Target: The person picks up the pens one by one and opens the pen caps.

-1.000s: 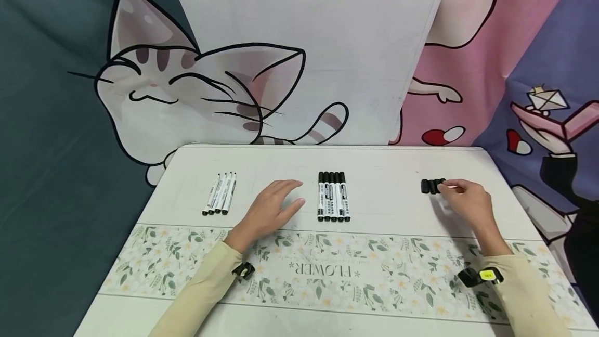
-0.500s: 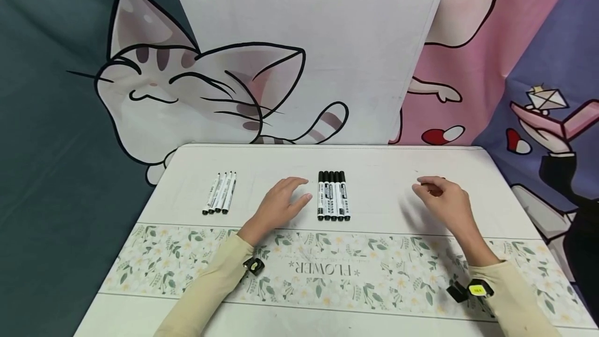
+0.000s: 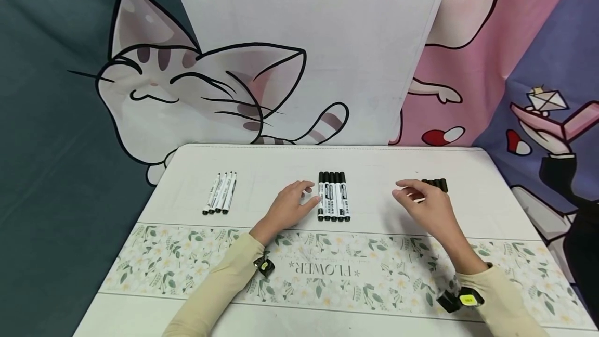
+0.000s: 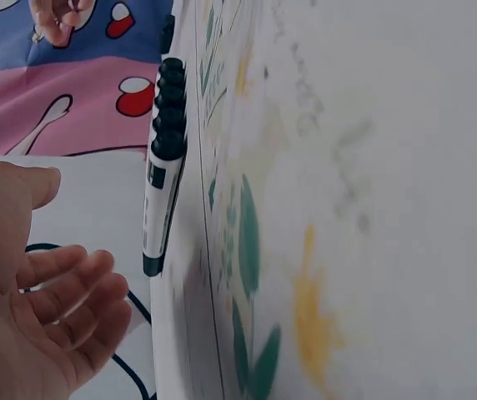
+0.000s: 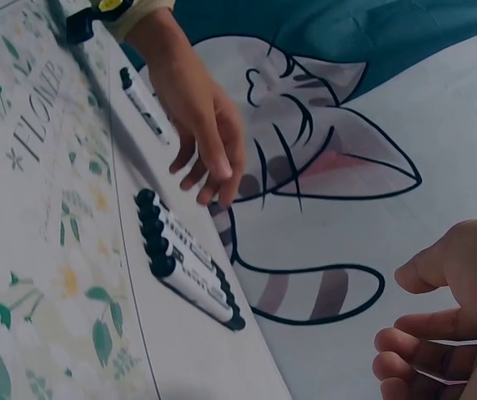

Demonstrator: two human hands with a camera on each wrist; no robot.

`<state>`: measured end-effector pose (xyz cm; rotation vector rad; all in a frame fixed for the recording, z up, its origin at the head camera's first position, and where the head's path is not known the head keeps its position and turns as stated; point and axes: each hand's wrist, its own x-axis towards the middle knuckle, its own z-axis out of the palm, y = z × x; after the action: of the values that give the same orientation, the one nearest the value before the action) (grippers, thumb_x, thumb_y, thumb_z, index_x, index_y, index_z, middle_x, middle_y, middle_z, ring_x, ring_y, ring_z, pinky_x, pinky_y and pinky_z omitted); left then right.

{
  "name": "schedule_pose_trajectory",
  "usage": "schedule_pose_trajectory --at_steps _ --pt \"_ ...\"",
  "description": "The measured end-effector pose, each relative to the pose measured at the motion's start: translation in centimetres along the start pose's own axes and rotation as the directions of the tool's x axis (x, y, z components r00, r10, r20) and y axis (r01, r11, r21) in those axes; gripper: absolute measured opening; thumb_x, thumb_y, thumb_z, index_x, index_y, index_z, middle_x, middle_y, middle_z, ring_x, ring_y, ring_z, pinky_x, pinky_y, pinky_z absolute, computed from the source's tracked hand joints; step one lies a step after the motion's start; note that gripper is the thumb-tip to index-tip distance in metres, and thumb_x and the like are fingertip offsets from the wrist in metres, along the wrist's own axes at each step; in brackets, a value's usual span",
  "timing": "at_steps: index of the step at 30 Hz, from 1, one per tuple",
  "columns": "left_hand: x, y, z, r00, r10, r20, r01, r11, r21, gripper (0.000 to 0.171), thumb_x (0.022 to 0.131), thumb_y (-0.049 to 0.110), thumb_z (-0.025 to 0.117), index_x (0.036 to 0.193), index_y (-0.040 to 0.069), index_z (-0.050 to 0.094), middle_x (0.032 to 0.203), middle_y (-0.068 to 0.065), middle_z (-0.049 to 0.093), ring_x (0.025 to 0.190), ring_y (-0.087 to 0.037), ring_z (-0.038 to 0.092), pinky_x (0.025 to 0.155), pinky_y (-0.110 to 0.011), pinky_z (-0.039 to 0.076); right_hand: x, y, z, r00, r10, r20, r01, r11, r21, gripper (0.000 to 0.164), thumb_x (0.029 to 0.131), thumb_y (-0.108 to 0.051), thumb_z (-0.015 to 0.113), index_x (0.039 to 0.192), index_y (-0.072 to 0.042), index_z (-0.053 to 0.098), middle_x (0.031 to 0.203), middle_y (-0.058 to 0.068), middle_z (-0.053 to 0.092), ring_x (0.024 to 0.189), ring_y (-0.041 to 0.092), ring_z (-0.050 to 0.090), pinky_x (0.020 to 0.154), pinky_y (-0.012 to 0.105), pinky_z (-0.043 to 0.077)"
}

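A row of several capped black-and-white markers (image 3: 334, 197) lies in the middle of the table. My left hand (image 3: 287, 208) hovers just left of the row, thumb and fingers spread around nothing; whether the thumb touches the nearest marker I cannot tell. In the right wrist view my right hand (image 5: 459, 308) holds nothing, its fingers loosely bent. The head view puts that hand between the row and several loose black caps (image 3: 441, 184), which it partly hides. Farther left are several uncapped markers (image 3: 220, 194) with their tips pointing away.
The white table (image 3: 374, 160) carries a flower-printed band (image 3: 374, 285) along its front. A cat-print curtain (image 3: 281, 14) hangs behind the far edge. Each wrist wears a small black camera, the right one (image 3: 460, 299) with a yellow label.
My right hand has moved left, away from the black caps, with nothing in it. My left hand has shifted right, closer to the capped markers. All markers and caps stay in place.
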<state>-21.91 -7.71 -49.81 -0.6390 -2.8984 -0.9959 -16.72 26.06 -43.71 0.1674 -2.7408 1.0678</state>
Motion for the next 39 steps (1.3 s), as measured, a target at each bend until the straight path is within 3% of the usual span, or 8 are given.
schedule_pose_trajectory --at_steps 7,14,24,39 --pt "0.5 0.6 0.8 0.994 -0.104 0.027 0.105 0.994 -0.025 0.059 0.101 0.050 0.061 0.141 0.006 0.058 0.119 -0.008 0.069 0.096 -0.022 0.065 0.086 -0.043 0.053 -0.5 -1.4 0.8 0.999 -0.020 0.027 0.020 0.999 0.028 0.034 0.098 -0.035 0.071 0.122 -0.011 0.074 0.095 0.005 0.073 0.088 0.025 0.069 0.066 0.027 0.052" --pt "0.9 1.2 1.5 0.981 -0.185 0.051 0.187 0.982 -0.034 0.058 0.099 0.049 0.065 0.138 0.007 0.060 0.114 -0.006 0.069 0.104 -0.025 0.066 0.094 -0.046 0.051 -1.2 -2.3 1.4 0.999 -0.023 0.031 0.022 0.999 0.045 0.033 0.098 -0.034 0.071 0.121 -0.011 0.074 0.092 0.001 0.073 0.084 0.018 0.067 0.070 0.025 0.053" --pt "1.2 1.2 2.2 0.977 -0.213 0.024 0.214 0.977 -0.012 0.057 0.095 0.046 0.072 0.135 0.006 0.063 0.108 -0.005 0.069 0.097 -0.022 0.064 0.087 -0.043 0.051 -1.7 -3.1 2.6 0.996 -0.048 0.072 0.042 0.995 0.086 0.029 0.098 -0.031 0.072 0.119 -0.012 0.074 0.091 -0.003 0.072 0.081 0.013 0.066 0.073 0.025 0.054" --pt "1.2 1.4 1.9 0.975 -0.216 0.046 0.216 0.976 -0.005 0.050 0.093 0.034 0.075 0.130 0.001 0.065 0.096 -0.002 0.066 0.087 -0.020 0.060 0.088 -0.042 0.051 -1.8 -3.4 4.0 0.991 -0.070 0.111 0.057 0.992 0.115 0.026 0.097 -0.027 0.073 0.117 -0.011 0.075 0.090 -0.005 0.071 0.080 0.011 0.065 0.072 0.026 0.055"
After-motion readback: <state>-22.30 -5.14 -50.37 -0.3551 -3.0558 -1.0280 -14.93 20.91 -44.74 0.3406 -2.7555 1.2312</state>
